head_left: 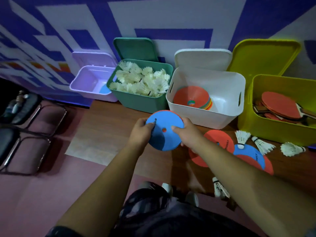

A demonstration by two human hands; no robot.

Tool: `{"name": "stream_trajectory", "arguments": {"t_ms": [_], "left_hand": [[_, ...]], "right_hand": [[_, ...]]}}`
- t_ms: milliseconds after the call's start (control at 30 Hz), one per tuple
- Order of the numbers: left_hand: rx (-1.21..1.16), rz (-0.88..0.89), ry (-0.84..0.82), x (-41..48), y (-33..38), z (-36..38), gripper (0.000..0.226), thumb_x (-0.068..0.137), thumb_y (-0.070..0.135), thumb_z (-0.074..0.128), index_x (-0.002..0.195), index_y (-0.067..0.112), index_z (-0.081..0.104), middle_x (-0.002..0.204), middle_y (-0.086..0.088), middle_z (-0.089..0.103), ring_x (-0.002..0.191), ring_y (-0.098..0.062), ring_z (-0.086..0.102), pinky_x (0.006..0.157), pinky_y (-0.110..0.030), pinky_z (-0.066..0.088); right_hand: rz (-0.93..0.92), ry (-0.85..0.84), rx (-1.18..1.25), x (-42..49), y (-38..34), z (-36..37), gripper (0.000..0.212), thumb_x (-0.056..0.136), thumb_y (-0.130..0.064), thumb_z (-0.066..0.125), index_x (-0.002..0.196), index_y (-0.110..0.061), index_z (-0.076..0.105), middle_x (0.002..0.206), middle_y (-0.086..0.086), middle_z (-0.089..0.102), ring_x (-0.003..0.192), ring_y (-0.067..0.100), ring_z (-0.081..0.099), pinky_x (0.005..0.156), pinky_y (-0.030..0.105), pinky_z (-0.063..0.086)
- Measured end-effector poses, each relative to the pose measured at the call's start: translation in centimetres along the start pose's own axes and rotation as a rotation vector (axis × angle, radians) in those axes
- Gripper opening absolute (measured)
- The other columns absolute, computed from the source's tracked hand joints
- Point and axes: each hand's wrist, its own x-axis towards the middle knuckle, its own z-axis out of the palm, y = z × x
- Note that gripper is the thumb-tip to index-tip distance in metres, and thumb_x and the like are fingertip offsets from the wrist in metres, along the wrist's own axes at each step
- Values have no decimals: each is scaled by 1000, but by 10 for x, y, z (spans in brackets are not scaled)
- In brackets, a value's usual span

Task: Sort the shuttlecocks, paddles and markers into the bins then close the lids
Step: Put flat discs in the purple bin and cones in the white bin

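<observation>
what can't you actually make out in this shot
Head view:
Held stack count: blue round flat marker hides all but an orange rim behind it.
Yellow-green plastic bin: cut by the right edge; paddle count unclear.
Orange flat floor marker: partly under the right forearm.

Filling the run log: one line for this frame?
left hand, right hand: grip blue marker disc | white bin: open | loose: shuttlecocks, markers

Bins (201, 115): 4, in a row at the far side. Lids (135, 48): 4. Loose shuttlecocks (242, 138), near right: 4; those in the green bin (142, 103) uncountable. Markers (168, 120): at least 2 held, at least 3 on the floor, overlapping. Chairs (30, 106), left: 2.
</observation>
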Motion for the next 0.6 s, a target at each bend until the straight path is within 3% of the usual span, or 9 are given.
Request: {"name": "stream_trajectory", "arguments": {"t_ms": [133, 267, 400, 467, 600], "left_hand": [[-135, 46, -1, -5, 5, -46, 30, 102, 15, 59, 128, 29, 62, 123, 1, 69, 111, -25, 68, 94, -55, 60], [-164, 18, -8, 9, 6, -80, 28, 107, 22, 58, 135, 23, 51, 125, -1, 62, 105, -27, 70, 73, -53, 66], [-186, 84, 17, 43, 2, -116, 35, 104, 27, 62, 136, 23, 48, 129, -9, 60, 105, -32, 72, 62, -50, 65], [-230, 101, 17, 62, 3, -140, 33, 103, 23, 62, 133, 24, 49, 130, -11, 60, 107, -36, 71, 63, -56, 65], [-368, 100, 1, 101, 4, -200, 34, 107, 11, 57, 138, 23, 53, 124, -10, 68, 95, -40, 75, 64, -50, 64]], "right_hand": [[-73, -18, 46, 10, -40, 24, 31, 102, -30, 65, 129, -23, 52, 109, 8, 67, 69, 27, 61, 42, 30, 43], [-106, -15, 96, 26, -76, 57, 20, 101, -31, 65, 116, -24, 55, 111, 9, 68, 68, 30, 62, 43, 31, 43], [-99, -25, 99, 45, -114, 95, 27, 102, -33, 63, 125, -26, 51, 118, -1, 65, 88, 33, 71, 47, 32, 49], [-79, -27, 79, 54, -133, 115, 29, 103, -32, 63, 128, -24, 51, 118, -4, 64, 85, 33, 72, 49, 34, 53], [-69, -41, 71, 83, -171, 165, 28, 99, -26, 63, 126, -24, 54, 116, -1, 67, 79, 39, 75, 57, 44, 62]]}}
